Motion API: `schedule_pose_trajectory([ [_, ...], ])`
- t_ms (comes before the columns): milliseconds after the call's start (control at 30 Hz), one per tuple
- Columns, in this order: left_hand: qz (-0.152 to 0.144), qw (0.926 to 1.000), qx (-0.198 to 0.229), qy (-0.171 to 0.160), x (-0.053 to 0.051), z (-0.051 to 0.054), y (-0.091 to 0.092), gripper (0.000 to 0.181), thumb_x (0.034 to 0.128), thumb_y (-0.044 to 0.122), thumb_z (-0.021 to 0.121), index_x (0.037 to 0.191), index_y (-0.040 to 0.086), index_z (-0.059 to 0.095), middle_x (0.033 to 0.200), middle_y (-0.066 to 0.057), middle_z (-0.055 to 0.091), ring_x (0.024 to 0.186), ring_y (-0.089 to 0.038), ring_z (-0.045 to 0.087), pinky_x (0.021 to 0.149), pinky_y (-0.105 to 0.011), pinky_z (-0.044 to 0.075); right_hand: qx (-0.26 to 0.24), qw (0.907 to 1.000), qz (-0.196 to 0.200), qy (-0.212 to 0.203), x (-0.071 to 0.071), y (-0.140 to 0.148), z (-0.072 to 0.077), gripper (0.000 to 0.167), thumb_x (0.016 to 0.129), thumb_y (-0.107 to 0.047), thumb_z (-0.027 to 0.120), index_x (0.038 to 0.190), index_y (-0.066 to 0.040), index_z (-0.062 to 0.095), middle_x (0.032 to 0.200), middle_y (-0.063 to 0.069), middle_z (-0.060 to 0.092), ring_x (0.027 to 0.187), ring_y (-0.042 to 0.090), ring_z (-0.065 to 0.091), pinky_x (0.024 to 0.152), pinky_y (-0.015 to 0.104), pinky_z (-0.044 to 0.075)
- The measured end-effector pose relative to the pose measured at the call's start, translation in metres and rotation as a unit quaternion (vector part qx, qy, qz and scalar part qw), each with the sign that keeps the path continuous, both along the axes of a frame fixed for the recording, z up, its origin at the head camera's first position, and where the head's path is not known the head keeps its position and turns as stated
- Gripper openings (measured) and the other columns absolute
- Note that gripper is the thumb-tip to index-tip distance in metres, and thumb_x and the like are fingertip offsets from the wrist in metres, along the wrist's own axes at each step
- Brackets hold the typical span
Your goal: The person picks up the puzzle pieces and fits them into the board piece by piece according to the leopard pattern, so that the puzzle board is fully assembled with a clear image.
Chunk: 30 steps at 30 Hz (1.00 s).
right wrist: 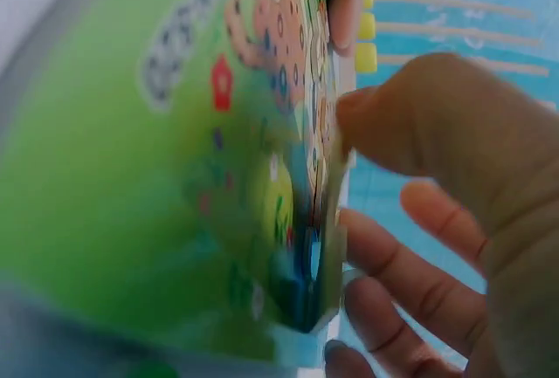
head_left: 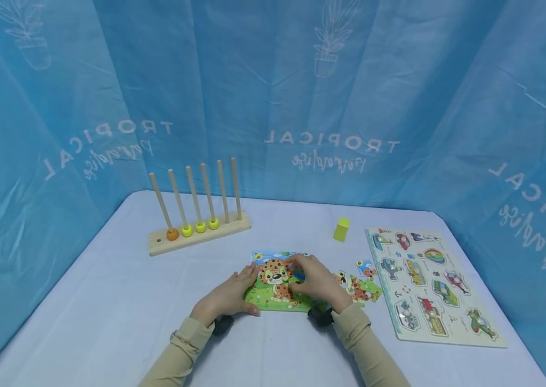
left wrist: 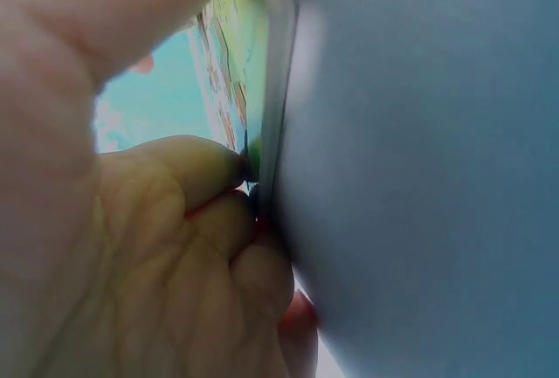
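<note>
- Nearest, two beige sleeves (head_left: 370,349) reach over the white tabletop (head_left: 79,328), a small dark device (head_left: 320,316) at each wrist.
- The left hand (head_left: 228,296) rests against the left side of the puzzle board (head_left: 278,306), fingers extended along that edge, thumb apart from them near the front corner.
- The right hand (head_left: 317,280) is over the board's right part, thumb and fingers pinching a puzzle piece (right wrist: 330,256); that piece is tilted and blurred in the right wrist view.
- The board lies flat at the middle of the tabletop, showing a spotted cub on green grass.
- Just right of it lie loose puzzle pieces (head_left: 357,290), some overlapping.
- Farther right, a large knob puzzle (head_left: 466,336) with vehicle shapes lies flat.
- Beyond the puzzle board, a yellow-green block (head_left: 342,229) stands on the tabletop.
- Back left, a wooden rack (head_left: 231,226) carries six upright rods; the first holds an orange bead (head_left: 172,234), the next three yellow beads (head_left: 200,227).
- Farthest, a blue curtain (head_left: 253,80) bears mirrored white lettering and potted plants.
</note>
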<state>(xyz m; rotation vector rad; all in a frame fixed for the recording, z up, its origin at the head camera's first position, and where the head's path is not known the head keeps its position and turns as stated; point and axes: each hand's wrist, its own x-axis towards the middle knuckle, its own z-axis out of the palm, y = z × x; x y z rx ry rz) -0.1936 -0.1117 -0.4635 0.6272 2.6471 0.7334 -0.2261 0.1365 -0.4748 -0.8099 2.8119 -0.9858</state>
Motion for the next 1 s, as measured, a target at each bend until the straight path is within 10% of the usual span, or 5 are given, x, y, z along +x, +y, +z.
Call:
schedule_pose_trajectory([
  [367, -0.005, 1.0000, 0.005, 0.003, 0.001, -0.001, -0.001, 0.103, 0.0775, 0.037, 0.078, 0.153, 0.000, 0.019, 0.162, -0.020, 0.014, 0.150, -0.036, 0.015, 0.124, -0.053, 0.015, -0.020, 0.9991, 0.005, -0.038, -0.004, -0.004, -0.004, 0.047, 0.085, -0.006, 0.070, 0.130, -0.007, 0.055, 0.104, 0.004, 0.057, 0.086, 0.014, 0.050, 0.072, 0.031, 0.048],
  [1000, -0.003, 1.0000, -0.003, 0.002, -0.001, -0.003, -0.002, 0.103, 0.0783, 0.038, 0.078, 0.154, 0.002, 0.018, 0.162, -0.017, 0.013, 0.150, -0.033, 0.015, 0.125, -0.051, 0.014, 0.020, 0.9971, 0.045, -0.059, -0.016, -0.002, -0.006, 0.022, 0.086, -0.021, 0.074, 0.087, -0.014, 0.053, 0.079, -0.002, 0.048, 0.071, 0.012, 0.042, 0.064, 0.025, 0.038],
])
